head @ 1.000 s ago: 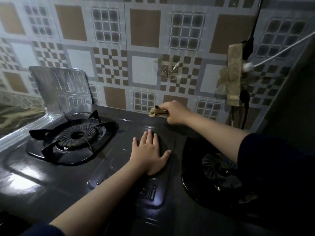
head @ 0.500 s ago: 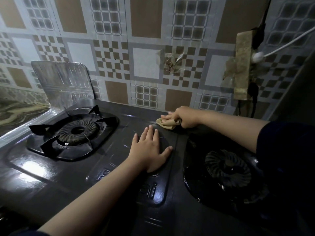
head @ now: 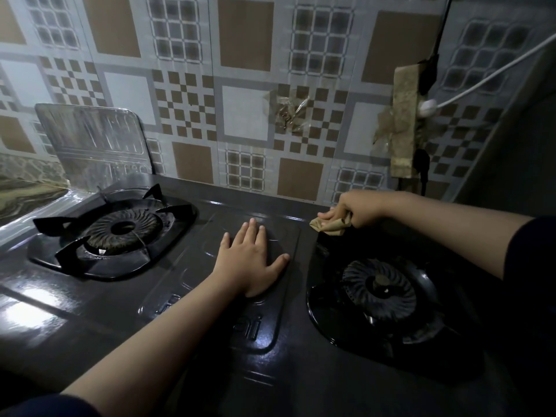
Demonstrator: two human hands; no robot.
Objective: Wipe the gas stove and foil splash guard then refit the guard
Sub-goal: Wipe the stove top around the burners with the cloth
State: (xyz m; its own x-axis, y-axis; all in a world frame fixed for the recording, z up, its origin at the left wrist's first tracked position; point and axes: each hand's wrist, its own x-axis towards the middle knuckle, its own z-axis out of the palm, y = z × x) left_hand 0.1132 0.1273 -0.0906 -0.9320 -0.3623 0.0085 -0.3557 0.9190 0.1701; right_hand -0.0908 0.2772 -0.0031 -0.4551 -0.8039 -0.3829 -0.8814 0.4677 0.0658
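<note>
While my left hand (head: 251, 260) lies flat and open on the stove (head: 192, 326), my right hand (head: 356, 207) grips a cloth (head: 328, 226) against its back edge.

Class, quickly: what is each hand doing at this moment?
Left hand: open, flat on the stove top, holding nothing.
Right hand: closed around a tan cloth on the stove.

Dim overall. A soft glare patch lies on the glossy stove (head: 90, 320) at lower left; the right side and lower corners sink into deep shadow. Wall tiles (head: 240, 85) look slightly blurred, and straight lines bow toward the edges.
</note>
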